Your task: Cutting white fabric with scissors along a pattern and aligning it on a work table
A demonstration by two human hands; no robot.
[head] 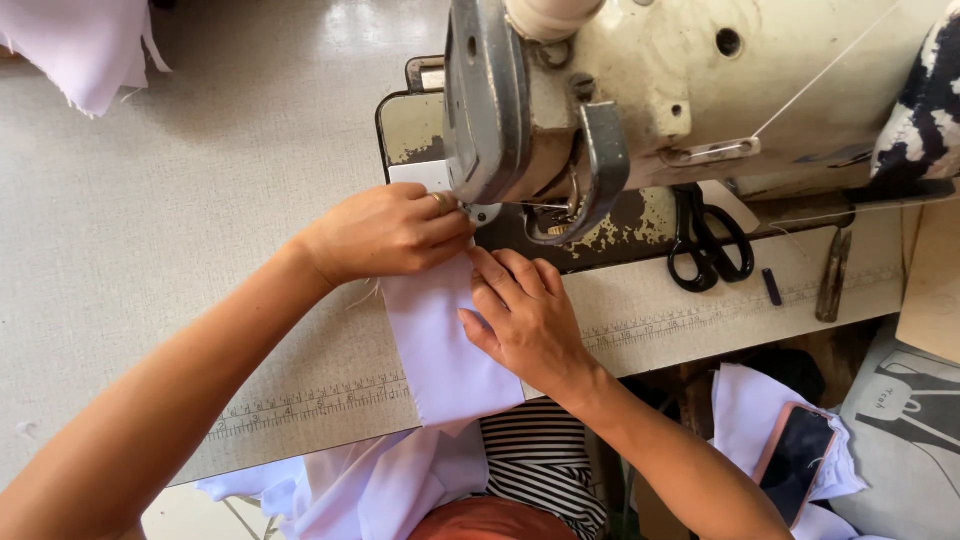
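A pale, speckled work table (180,200) fills the left and centre of the frame, a printed ruler strip running along its near edge. Across the upper right looms a cream-painted metal sewing machine (700,80), its enamel chipped and stained, a grey curved guard hanging at its head and a thin white thread stretched across its body.

At the centre lies your work: a narrow strip of smooth white fabric (445,350), flat on the table, running from under the machine's head down over the table's near edge. More white cloth (350,490) bunches below it in the lower centre, and another white piece (80,45) sits in the upper left corner.

Your left hand (385,235), fingers curled together and a ring showing, presses down on the upper end of the strip just beside the needle area. Your right hand (525,315) lies open and flat, fingers extended, pinning the strip's right edge.

Right of centre, black-handled scissors (710,245) rest on the machine bed. At the lower right, a phone (795,460) in a pink case lies on white cloth.
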